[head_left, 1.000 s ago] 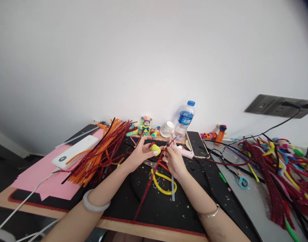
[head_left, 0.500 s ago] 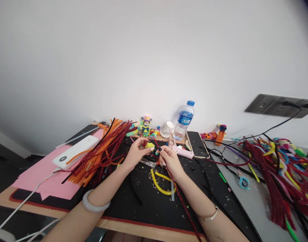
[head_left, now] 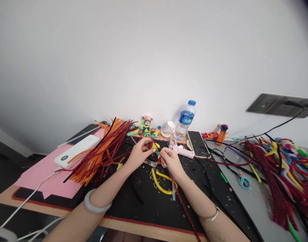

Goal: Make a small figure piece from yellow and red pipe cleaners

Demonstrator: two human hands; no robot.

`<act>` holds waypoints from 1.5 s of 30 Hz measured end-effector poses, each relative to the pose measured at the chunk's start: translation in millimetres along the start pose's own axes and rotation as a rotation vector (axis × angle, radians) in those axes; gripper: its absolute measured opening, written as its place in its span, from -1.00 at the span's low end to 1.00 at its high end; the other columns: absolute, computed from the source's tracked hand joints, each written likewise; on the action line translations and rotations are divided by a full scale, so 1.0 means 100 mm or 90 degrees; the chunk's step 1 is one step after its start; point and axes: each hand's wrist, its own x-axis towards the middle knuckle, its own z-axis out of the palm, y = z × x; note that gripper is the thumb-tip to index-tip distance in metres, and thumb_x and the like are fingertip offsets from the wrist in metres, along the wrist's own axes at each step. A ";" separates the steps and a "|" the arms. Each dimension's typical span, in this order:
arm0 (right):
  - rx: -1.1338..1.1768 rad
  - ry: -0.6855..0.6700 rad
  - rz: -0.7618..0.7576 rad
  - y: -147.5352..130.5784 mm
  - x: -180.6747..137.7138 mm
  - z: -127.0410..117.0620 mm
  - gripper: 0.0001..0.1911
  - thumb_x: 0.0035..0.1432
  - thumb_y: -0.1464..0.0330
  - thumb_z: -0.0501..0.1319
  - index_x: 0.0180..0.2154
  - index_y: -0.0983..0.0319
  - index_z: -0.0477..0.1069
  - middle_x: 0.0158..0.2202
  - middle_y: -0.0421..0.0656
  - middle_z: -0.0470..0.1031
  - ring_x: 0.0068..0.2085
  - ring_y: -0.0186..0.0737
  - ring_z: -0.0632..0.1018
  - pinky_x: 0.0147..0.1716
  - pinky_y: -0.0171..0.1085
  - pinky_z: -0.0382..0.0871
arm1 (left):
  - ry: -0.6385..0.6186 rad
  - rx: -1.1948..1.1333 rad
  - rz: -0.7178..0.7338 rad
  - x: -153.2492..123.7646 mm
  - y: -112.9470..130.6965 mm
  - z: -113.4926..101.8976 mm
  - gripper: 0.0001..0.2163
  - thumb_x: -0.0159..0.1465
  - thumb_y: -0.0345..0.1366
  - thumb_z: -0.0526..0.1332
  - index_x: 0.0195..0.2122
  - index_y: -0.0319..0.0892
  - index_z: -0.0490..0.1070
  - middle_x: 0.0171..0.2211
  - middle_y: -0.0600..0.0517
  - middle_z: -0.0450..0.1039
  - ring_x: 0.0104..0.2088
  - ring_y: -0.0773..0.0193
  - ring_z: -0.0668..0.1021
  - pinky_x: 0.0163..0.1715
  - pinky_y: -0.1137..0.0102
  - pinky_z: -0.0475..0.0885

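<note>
Yellow and red fuzzy material forms the coiled piece, held above the middle of the black mat. Our left hand grips it with thumb and fingers partly curled; our right hand is nearly closed, pinching the red glitter strand. Compared with half a second ago, our fingertips are closer together, and red now crosses the coil's yellow side. One second ago the strand's tail ran toward the left of the mat's front edge; it now passes beside our right forearm and reaches the right part of that edge. Below our hands, the yellow loop lies between the forearms, with scrap-flecked mat surface extending from it to the red-stitched front edge. To the right, the pink glue gun and phone limit our room; behind stand the water bottle and a tilted paper cup. To the left, the orange and red stem bundle overlaps pink sheets.
</note>
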 end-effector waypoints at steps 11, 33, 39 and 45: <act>0.010 0.051 -0.041 0.02 0.00 0.02 -0.75 0.08 0.17 0.15 -0.45 0.21 0.23 -0.80 -0.45 0.04 -0.78 -0.51 0.06 -0.78 -0.46 -0.05 | 0.000 0.092 0.041 -0.04 0.08 0.01 -0.69 0.04 -0.37 0.26 -0.18 -0.18 0.28 -0.20 -0.03 0.40 -0.27 0.25 0.55 -0.25 0.36 0.48; 0.040 0.028 -0.016 0.04 0.05 -0.02 -0.76 -0.02 0.25 0.26 -0.40 0.20 0.22 -0.76 -0.45 0.10 -0.77 -0.54 0.09 -0.77 -0.48 -0.06 | -0.082 0.097 0.064 -0.08 0.11 0.03 -0.71 0.05 -0.42 0.23 -0.19 -0.14 0.26 -0.21 -0.02 0.40 -0.23 0.25 0.53 -0.24 0.36 0.47; 0.029 0.014 -0.005 0.02 0.04 -0.02 -0.74 -0.03 0.24 0.27 -0.39 0.20 0.22 -0.73 -0.45 0.12 -0.76 -0.54 0.08 -0.78 -0.48 -0.07 | -0.080 0.100 0.066 -0.08 0.10 0.03 -0.71 0.05 -0.40 0.23 -0.18 -0.15 0.26 -0.23 -0.02 0.41 -0.25 0.25 0.53 -0.23 0.34 0.47; 0.004 0.015 -0.005 0.03 0.04 -0.02 -0.77 0.00 0.26 0.25 -0.37 0.20 0.23 -0.73 -0.45 0.10 -0.75 -0.53 0.09 -0.76 -0.48 -0.04 | -0.088 0.106 0.059 -0.09 0.11 0.02 -0.73 0.06 -0.40 0.23 -0.20 -0.15 0.26 -0.24 -0.02 0.42 -0.28 0.26 0.54 -0.24 0.35 0.48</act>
